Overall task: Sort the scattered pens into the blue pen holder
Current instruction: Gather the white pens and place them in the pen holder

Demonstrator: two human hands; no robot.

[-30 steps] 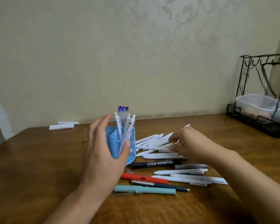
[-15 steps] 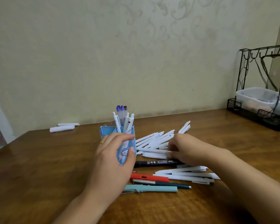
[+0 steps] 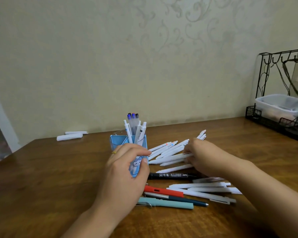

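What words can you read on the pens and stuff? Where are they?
"记号笔" in white: on the black marker.
"Permanent Marker": smaller, on the same marker; the line above it and the boxed word after it are too small to read.
White pens: small print, too blurred to read.
Blue pen holder: a cartoon face only, no words visible.

A brown wooden table (image 3: 41, 186) is taking up the foreground, meeting a pale wall (image 3: 110, 57) that is showing a faint swirling pattern. Two white rolled things (image 3: 70, 136), perhaps paper, are lying near the table's far left edge. At far right a black wire rack (image 3: 272, 124) is holding a clear plastic container (image 3: 279, 105), with dark cords hanging from its hooks.
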